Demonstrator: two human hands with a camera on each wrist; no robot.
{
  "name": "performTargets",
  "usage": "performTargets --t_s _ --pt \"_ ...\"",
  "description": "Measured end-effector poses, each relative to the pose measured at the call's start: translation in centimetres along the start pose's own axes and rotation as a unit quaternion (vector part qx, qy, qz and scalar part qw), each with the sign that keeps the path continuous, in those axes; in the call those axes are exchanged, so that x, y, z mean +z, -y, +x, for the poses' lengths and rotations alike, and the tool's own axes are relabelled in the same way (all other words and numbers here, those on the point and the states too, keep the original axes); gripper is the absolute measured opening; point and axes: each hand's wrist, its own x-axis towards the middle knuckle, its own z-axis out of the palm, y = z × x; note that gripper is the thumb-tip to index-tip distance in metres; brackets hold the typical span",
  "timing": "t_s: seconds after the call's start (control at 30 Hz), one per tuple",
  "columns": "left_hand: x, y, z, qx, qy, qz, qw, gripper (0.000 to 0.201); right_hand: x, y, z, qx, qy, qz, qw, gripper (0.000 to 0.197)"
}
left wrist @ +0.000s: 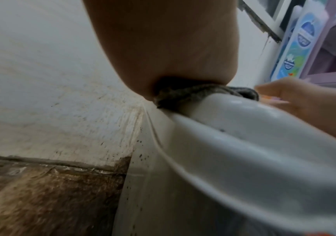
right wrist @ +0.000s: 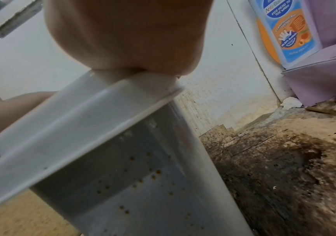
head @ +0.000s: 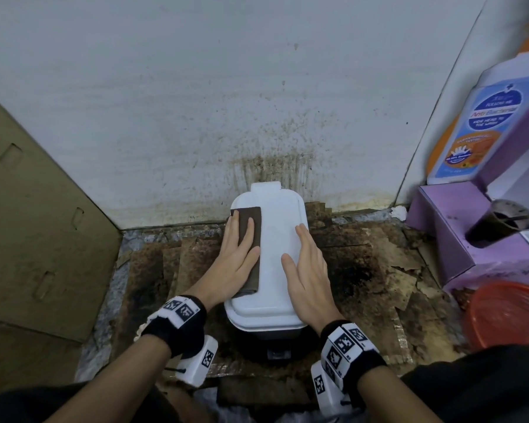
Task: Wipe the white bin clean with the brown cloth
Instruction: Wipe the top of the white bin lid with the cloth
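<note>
From the head view I see the white bin (head: 272, 254), smooth moulded plastic with a rounded rectangular lid and a small tab at its far end, standing against a speckled, stained wall (head: 196, 102) on torn, mouldy brown floor covering (head: 379, 285). The brown cloth (head: 252, 236), a flat folded strip of coarse fabric, lies along the left side of the lid. My left hand (head: 235, 254) lies flat on it, fingers straight and together, pressing it down rather than grasping. My right hand (head: 309, 270) rests flat on the right side of the lid, fingers extended, holding nothing. A cardboard sheet (head: 37, 224) leans at the left; a purple box (head: 471, 239) and a blue and orange bottle (head: 477, 129) stand at the right.

From the left wrist view, the heel of my left hand (left wrist: 163, 47) bears on the cloth (left wrist: 183, 94), which bunches in a soft fold over the lid's rounded edge. The bin's side (left wrist: 163, 191) carries dark specks.

From the right wrist view, my right hand (right wrist: 126, 35) sits on the lid's rim (right wrist: 102, 119); the grey bin wall below shows small rust-coloured spots.
</note>
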Motion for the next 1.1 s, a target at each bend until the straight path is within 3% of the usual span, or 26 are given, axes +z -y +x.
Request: performTargets --t_s 0.13,0.4,0.7,1.1 --pt "1.3 -0.9 -3.0 0.037 -0.001 0.079 0.996 0.072 -0.1 0.0 -0.2 -0.008 -0.005 0.007 1.0 0.063" --pt "2.8 -2.1 -5.3 0.082 -0.014 0.273 0.959 0.074 -0.3 0.0 -0.4 -0.012 -0.009 0.033 0.999 0.065" --pt "1.2 -1.8 -3.3 0.13 0.024 0.312 0.941 0.068 -0.3 0.0 -0.4 0.009 -0.002 0.071 0.997 0.069" --pt "0.0 -3.1 2.9 0.075 0.042 0.345 0.935 0.076 -0.5 0.5 -0.4 0.036 0.001 0.102 0.994 0.071"
